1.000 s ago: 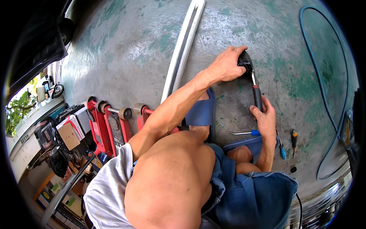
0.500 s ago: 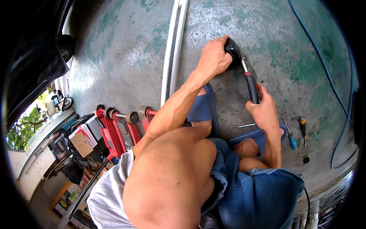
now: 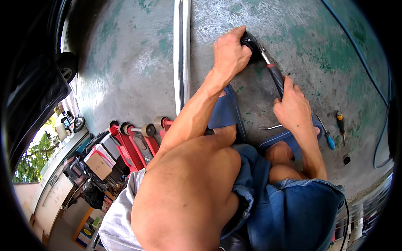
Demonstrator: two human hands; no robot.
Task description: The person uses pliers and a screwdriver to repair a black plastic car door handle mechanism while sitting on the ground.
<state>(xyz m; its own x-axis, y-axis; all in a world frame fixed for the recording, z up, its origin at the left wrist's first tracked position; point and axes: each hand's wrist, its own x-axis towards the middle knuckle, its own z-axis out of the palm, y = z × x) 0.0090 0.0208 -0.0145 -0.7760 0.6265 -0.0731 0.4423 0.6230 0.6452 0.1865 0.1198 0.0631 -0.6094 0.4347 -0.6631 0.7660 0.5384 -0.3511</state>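
My left hand (image 3: 231,51) is closed around a rounded black part (image 3: 250,41), whose far side shows past the fingers. A ratchet wrench (image 3: 275,76) with a black grip and a red band runs from that part back to my right hand. Its metal head meets the black part, though the exact joint is too small to make out. My right hand (image 3: 295,106) wraps the near end of the wrench's grip. Just below that hand, a thin bent metal rod (image 3: 271,127) lies on the floor beside my blue sandal (image 3: 289,140).
A blue screwdriver (image 3: 330,141), a yellow-and-black screwdriver (image 3: 340,123) and a small black round piece (image 3: 346,160) lie to the right. A blue hose (image 3: 356,46) curves beyond them. Leftward are a long metal rail (image 3: 182,54), a red floor jack (image 3: 130,147) and a vehicle wheel (image 3: 67,69).
The view has shifted a little. Both hands sit slightly farther up in the picture, still on the black part and the ratchet wrench. My right hand's fingers now wrap over the grip.
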